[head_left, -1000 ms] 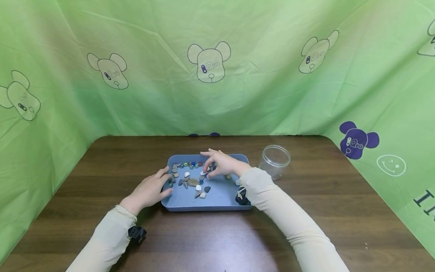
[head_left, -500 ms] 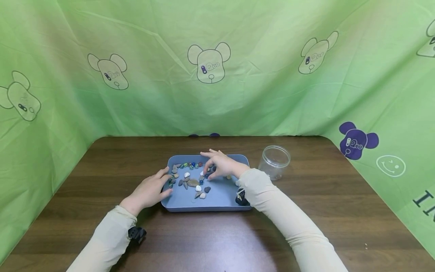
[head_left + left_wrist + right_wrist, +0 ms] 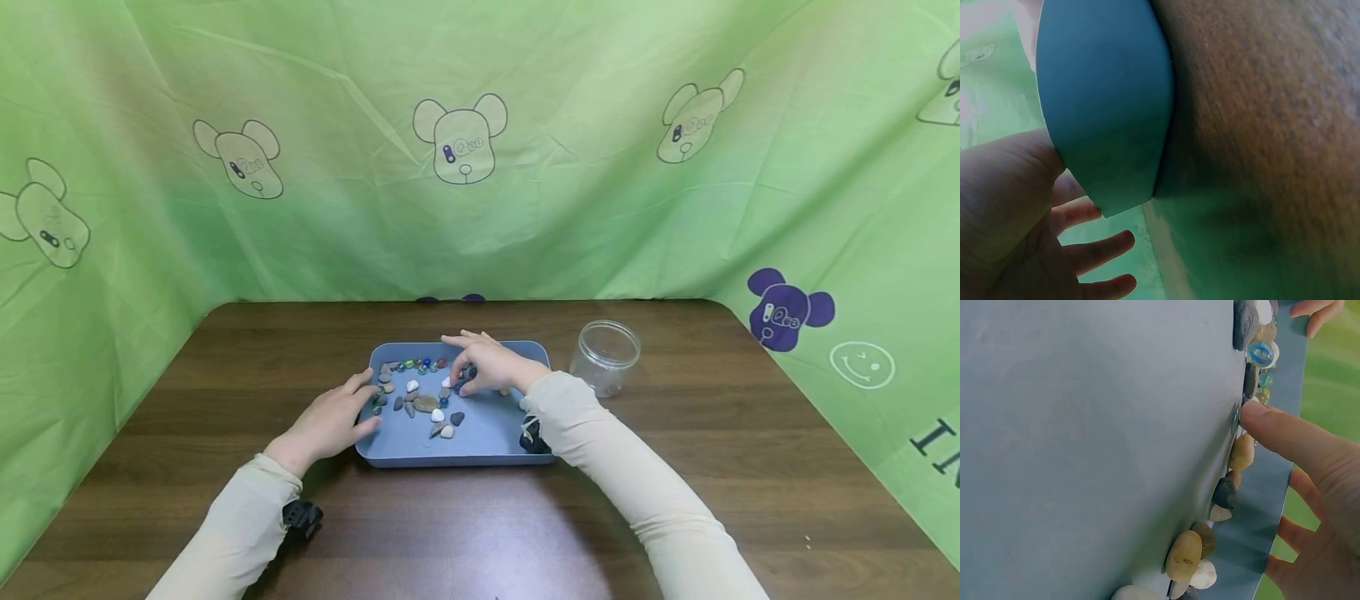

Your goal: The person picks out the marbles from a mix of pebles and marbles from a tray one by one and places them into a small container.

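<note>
A shallow blue tray point(image 3: 491, 461) holds loose pebbles and glass marbles. My left hand point(image 3: 330, 421) rests over its left rim with loosely spread fingers. In the left wrist view, the thumb and some fingers pass behind the tray wall point(image 3: 1107, 94). My right hand point(image 3: 491, 365) reaches into the tray, thumb and index finger bent together at a small blue marble point(image 3: 457, 388). In the right wrist view, the thumb point(image 3: 1272, 428) partly hides that marble; the index finger is mostly hidden. White pebbles point(image 3: 437, 415) and a flat brown stone point(image 3: 426, 403) lie nearby.
A clear jar point(image 3: 606, 358) without a lid stands right of the tray on the brown wooden table point(image 3: 465, 533). More marbles point(image 3: 420, 364) line the tray's far side. A green curtain point(image 3: 465, 242) hangs behind the table.
The right thumb and index finger have shifted very slightly right, showing more of a white pebble beside them. The left hand and tray stay in place.
</note>
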Tool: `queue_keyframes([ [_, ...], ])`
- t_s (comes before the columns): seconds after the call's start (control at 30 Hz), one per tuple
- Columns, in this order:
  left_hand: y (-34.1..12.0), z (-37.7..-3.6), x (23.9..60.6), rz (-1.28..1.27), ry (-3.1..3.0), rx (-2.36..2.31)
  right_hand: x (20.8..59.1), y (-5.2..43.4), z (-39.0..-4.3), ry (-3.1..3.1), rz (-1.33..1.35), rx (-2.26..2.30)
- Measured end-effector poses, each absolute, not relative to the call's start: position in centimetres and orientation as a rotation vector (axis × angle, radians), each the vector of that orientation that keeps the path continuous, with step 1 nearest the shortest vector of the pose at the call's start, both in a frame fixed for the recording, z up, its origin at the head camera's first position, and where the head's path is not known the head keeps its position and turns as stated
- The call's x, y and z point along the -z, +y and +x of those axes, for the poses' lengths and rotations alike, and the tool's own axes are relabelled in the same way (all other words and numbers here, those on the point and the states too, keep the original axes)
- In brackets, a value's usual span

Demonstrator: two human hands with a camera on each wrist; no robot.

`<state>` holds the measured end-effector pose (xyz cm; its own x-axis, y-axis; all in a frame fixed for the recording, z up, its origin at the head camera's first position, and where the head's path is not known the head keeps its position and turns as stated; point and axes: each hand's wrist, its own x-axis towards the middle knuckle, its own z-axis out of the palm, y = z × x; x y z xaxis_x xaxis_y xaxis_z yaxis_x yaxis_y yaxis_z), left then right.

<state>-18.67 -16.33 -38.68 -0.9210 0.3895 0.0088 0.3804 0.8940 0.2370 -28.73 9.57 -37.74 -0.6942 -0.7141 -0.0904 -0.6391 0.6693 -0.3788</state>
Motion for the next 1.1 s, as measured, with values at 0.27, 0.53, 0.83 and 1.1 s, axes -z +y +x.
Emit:
queue_keyframes([
  [0.27,-16.3,-18.6,38.5,0.613,3.015,-0.356,37.5,9.6,-28.8,2.648,-1.114,0.486],
  [0.53,-16.4,-18.7,38.5,0.614,3.021,-0.357,37.1,10.0,-29.0,2.648,-1.152,0.545],
  [0.83,-16.5,-18.7,38.8,0.634,3.035,-0.366,37.0,10.1,-29.1,2.647,-1.160,0.577],
  [1.1,-16.5,-18.7,38.5,0.640,3.027,-0.371,36.2,10.3,-29.1,2.667,-1.147,0.590],
])
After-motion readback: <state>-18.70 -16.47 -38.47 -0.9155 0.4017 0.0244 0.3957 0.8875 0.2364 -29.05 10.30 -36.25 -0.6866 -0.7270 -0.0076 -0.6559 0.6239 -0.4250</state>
